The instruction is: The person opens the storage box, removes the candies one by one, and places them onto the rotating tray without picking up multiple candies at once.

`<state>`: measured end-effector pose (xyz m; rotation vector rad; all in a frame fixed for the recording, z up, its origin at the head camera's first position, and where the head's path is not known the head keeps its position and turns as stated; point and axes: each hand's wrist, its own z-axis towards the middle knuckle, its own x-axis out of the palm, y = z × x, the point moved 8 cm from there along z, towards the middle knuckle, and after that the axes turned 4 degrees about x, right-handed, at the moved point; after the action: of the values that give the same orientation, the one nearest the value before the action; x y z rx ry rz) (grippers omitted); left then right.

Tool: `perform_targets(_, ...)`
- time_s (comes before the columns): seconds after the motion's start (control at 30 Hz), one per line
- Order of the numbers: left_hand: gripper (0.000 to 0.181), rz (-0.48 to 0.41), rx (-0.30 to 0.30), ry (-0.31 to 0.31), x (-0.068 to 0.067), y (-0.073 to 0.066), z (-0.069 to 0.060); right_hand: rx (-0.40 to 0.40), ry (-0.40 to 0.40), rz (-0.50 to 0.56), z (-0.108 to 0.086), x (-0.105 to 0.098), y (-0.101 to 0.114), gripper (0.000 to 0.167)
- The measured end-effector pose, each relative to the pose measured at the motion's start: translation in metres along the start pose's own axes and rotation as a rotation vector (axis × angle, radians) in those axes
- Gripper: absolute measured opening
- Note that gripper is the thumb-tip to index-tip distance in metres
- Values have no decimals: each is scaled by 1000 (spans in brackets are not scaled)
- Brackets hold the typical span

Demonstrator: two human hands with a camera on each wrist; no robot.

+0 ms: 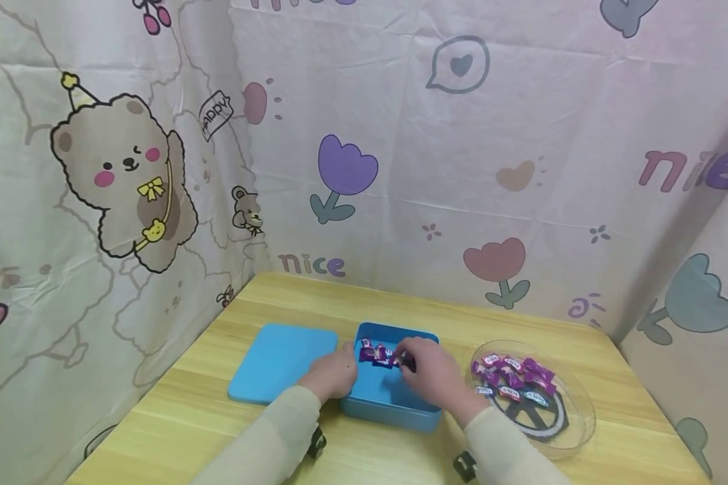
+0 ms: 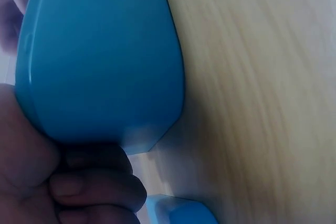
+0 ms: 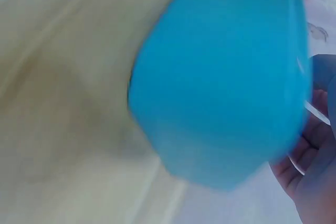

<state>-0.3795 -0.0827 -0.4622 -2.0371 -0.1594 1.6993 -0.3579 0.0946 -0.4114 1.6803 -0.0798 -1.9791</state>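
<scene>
A blue plastic box [image 1: 394,412] stands on the table, with several purple wrapped candies [image 1: 376,353] lying towards its far left part. My left hand [image 1: 334,372] grips the box's left wall; in the left wrist view its curled fingers [image 2: 100,190] lie against the box's end. My right hand [image 1: 427,370] reaches in over the right wall, its thumb and fingers pinching a candy at the right end of the group, partly covered by the fingers. In the right wrist view the box side [image 3: 220,77] hides most of that hand, and the curled fingers [image 3: 307,150] show at the edge.
To the left of the box lies a flat blue lid [image 1: 282,364]. A round clear tray [image 1: 582,431] on the right holds several more purple candies [image 1: 509,377] over a dark spoked pattern. Printed cloth [image 1: 400,202] hangs behind the wooden table [image 1: 176,404].
</scene>
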Motion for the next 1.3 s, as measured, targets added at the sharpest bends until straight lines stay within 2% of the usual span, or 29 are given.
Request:
perform_targets(0.27,54,-16,-6,4,1,0,-2,105,-7,6,-30,-43,-42,17)
perform_targets(0.5,54,-4,-17,7,0,0,-2,120,-32,-60,-55,-76,-77,18)
perform_targets(0.63,54,-1,-21,5,1,0,-2,129,-29,-62,-69,-84,-100,23)
perform_targets(0.8,54,-16,-26,3,1,1,-1,132,-13,-85,-82,-85,-121,27)
perform_targets(0.97,54,-15,-13,-4,1,1,-1,128,19,-107,-91,-76,-132,30)
perform_targets(1.03,54,-15,-10,-7,0,1,0,115,39,-94,-93,-71,-134,32)
perform_targets(1.3,54,-22,-12,-2,1,0,-2,144,116,-18,-100,-51,-146,35)
